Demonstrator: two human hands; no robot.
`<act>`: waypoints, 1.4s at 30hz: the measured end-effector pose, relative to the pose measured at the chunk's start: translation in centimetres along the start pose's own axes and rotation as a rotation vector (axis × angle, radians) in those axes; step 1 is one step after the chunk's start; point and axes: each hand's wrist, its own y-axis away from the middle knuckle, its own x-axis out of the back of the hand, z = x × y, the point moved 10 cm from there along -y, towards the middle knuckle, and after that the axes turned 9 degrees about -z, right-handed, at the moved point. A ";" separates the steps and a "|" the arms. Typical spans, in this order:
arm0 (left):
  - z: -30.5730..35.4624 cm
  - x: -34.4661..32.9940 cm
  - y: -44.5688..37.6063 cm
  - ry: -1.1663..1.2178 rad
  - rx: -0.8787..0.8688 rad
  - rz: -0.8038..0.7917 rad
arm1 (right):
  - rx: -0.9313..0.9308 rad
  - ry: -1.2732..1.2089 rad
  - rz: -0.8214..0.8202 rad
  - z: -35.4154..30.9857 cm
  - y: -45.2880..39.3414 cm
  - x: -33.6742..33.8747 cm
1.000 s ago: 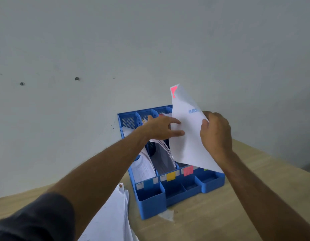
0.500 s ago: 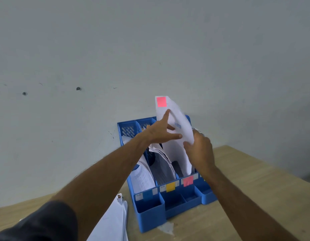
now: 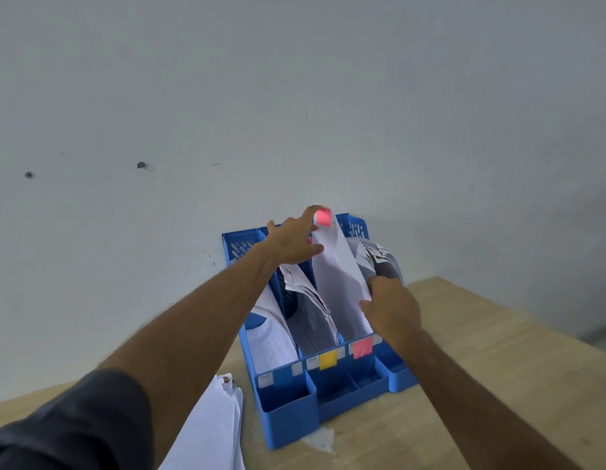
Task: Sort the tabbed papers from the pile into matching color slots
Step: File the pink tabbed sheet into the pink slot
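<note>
A blue file organiser with several upright slots stands on the wooden table against the wall. A white paper with a pink tab at its top sits in the slot marked by the pink label. My left hand reaches over the slots, its straight fingers touching the paper's top beside the tab. My right hand pinches the paper's lower right edge. A yellow label marks the slot to the left, which holds several sheets.
The pile of white papers lies on the table left of the organiser, under my left forearm. The grey wall rises right behind the organiser. Bare wooden table extends to the right. A torn paper scrap lies at the organiser's front.
The pink-tabbed paper has gone from being held above the organiser down into the pink-labelled slot. Both hands followed it down, the right hand moving lower along its edge.
</note>
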 end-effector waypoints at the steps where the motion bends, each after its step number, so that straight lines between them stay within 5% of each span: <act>1: 0.1 -0.2 -0.2 0.026 -0.004 -0.015 | -0.004 0.006 -0.017 0.1 -0.1 -0.2; 8: 0.6 0.1 -1.3 -0.026 -0.038 -0.035 | -0.016 -0.001 -0.014 1.1 0.0 -0.2; 14: -0.4 1.8 -1.8 -0.017 -0.042 0.064 | 0.024 -0.120 0.221 1.3 1.2 1.8; 20: -2.1 1.0 -1.7 -0.217 0.081 -0.015 | 0.025 -0.054 0.075 0.8 0.7 0.3; 26: 0.1 2.4 -0.3 -0.453 0.084 0.150 | 0.001 -0.162 0.278 1.2 1.9 2.4; 33: -0.1 -1.7 -0.9 -0.703 0.202 -0.165 | -0.064 -0.249 0.221 2.4 1.1 0.8; 42: 2.4 -2.9 -0.8 -0.810 0.037 -0.167 | -0.057 -0.155 0.196 2.6 0.6 -0.6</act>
